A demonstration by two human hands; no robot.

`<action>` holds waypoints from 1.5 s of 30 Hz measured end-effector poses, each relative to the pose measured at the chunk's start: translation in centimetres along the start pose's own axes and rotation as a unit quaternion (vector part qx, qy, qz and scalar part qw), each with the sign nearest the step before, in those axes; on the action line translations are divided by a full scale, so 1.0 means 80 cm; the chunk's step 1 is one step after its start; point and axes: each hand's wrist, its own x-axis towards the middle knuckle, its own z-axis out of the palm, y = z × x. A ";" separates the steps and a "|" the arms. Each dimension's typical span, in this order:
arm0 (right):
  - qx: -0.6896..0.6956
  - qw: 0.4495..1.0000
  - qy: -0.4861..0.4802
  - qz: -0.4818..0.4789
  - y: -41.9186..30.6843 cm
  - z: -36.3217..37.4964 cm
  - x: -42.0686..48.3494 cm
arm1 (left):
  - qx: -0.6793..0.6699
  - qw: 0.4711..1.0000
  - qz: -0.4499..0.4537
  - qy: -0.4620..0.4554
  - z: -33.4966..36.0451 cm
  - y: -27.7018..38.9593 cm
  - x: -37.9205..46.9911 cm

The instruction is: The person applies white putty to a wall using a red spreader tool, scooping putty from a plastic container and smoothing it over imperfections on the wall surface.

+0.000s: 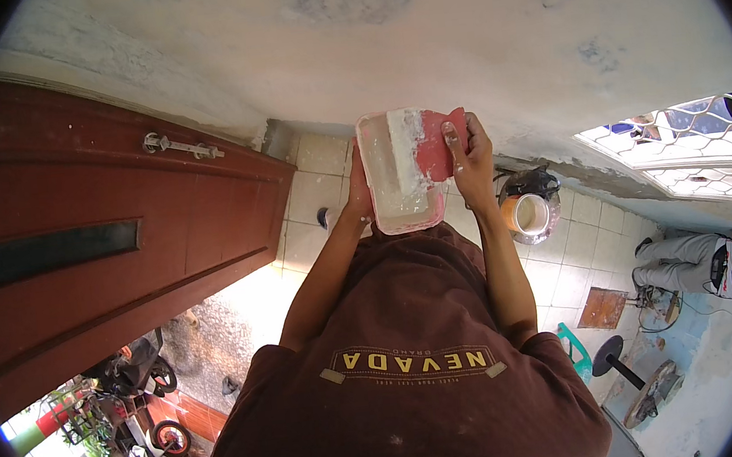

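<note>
My left hand (358, 186) grips the left side of a rectangular plastic tub (407, 214) with a pinkish rim and pale paste smeared inside. In my right hand (468, 152) is a red plastic filler spreader (440, 145), thumb on its upper face. White filler coats the spreader's left edge, which lies over the tub's opening. White specks mark the fingers of my right hand. Both hands are before my chest, close to a patchy plastered wall (336, 53).
A brown wooden door (66, 198) with a metal bolt stands at left. An orange-sided bucket (530, 214) is on the tiled floor at right, below a window grille (682, 145). A co-worker (706, 262) is at far right, near a green plastic stool (574, 350). Motorbikes (162, 446) stand outside.
</note>
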 end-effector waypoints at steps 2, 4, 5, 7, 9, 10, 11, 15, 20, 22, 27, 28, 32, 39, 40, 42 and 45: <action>-0.002 1.000 0.008 0.000 0.000 0.000 0.000 | 0.002 1.000 0.000 0.003 0.000 -0.001 -0.001; -0.002 1.000 0.021 -0.005 0.001 0.000 0.000 | 0.005 1.000 0.002 0.006 0.000 -0.003 0.000; -0.011 1.000 0.023 -0.005 0.002 -0.002 0.000 | 0.006 1.000 0.001 0.008 0.000 -0.004 -0.001; -0.028 0.999 0.028 -0.006 0.002 -0.004 -0.001 | 0.010 1.000 0.003 0.011 -0.002 -0.006 -0.002; -0.031 0.999 0.039 -0.009 -0.002 -0.004 -0.001 | 0.014 1.000 0.003 0.012 0.000 -0.007 -0.003; -0.032 0.998 0.045 -0.011 -0.004 -0.004 0.000 | 0.018 1.000 0.005 0.015 0.001 -0.007 -0.004; -0.035 0.998 0.045 -0.017 -0.005 -0.004 0.001 | 0.014 1.000 0.003 0.012 0.003 -0.008 -0.005; -0.030 0.998 0.053 -0.028 -0.009 -0.008 0.007 | 0.030 0.999 -0.004 0.008 0.010 -0.006 -0.010; -0.022 0.997 0.073 -0.023 -0.022 -0.006 0.022 | 0.081 0.997 -0.002 0.008 0.012 -0.008 -0.013; -0.025 0.997 0.072 -0.030 -0.020 -0.007 0.029 | 0.095 0.996 0.003 -0.004 0.014 -0.008 -0.012; -0.020 0.997 0.068 -0.035 -0.018 -0.006 0.036 | 0.117 0.993 0.009 -0.012 0.017 -0.004 -0.014; -0.020 0.997 0.066 -0.040 -0.019 -0.006 0.037 | 0.105 0.994 0.005 -0.017 0.017 -0.003 -0.014; -0.020 0.996 0.076 -0.031 -0.025 -0.003 0.043 | 0.064 0.997 0.021 -0.032 0.026 0.001 -0.016; -0.012 0.995 0.095 -0.038 -0.028 0.003 0.055 | 0.201 0.976 0.043 -0.071 0.029 0.004 -0.029; -0.005 0.995 0.097 -0.034 -0.029 0.004 0.056 | 0.193 0.977 0.043 -0.072 0.030 0.005 -0.030; -0.006 0.994 0.099 -0.044 -0.020 0.006 0.061 | 0.171 0.982 0.039 -0.070 0.030 0.006 -0.030; 0.007 0.995 0.095 -0.025 -0.015 0.006 0.062 | 0.217 0.973 0.054 -0.059 0.025 0.007 -0.028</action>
